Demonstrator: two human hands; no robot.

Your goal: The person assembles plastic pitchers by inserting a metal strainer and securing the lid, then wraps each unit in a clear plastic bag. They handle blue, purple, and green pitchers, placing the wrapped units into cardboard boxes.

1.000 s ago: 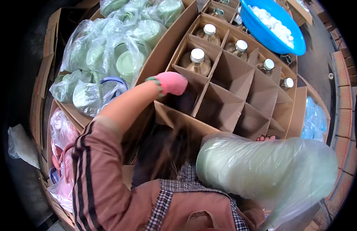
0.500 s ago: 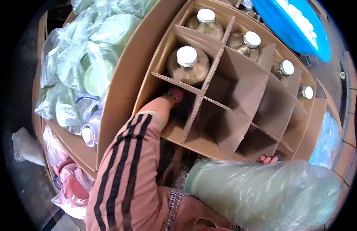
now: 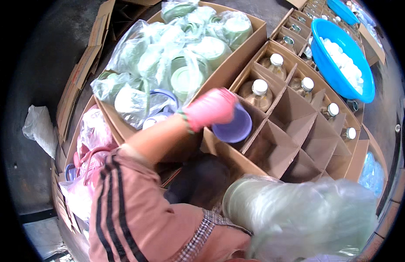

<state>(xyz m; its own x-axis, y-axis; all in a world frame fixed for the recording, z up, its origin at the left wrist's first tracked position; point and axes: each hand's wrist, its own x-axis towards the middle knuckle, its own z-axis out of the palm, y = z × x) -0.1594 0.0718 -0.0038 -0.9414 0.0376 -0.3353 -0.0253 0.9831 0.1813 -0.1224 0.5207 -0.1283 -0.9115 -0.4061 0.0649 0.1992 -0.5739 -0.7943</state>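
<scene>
My left hand (image 3: 213,107), in a pink glove, is over the carton's left wall, smeared by motion. It overlaps the upper rim of a purple cup-shaped vessel (image 3: 233,124), whose round mouth shows at the near-left compartment; whether my fingers grip it is unclear. The divided cardboard carton (image 3: 281,150) holds several clear glass jars with white lids, such as the jar (image 3: 258,94) behind the purple vessel. A long pale-green stack (image 3: 303,214) wrapped in clear plastic lies across my front at the lower right. My right hand is hidden, apparently behind it.
Left of the carton stands a box (image 3: 250,41) of bagged green and purple plastic ware. Pink bagged ware (image 3: 95,153) sits nearer me. A blue basin (image 3: 318,48) of white lids stands at the far right, beside more jar cartons. Flattened cardboard (image 3: 82,78) leans at the left.
My left hand has come up out of the near-left compartment, where the purple vessel now shows. The view has shifted, and my right fingertips have gone out of sight.
</scene>
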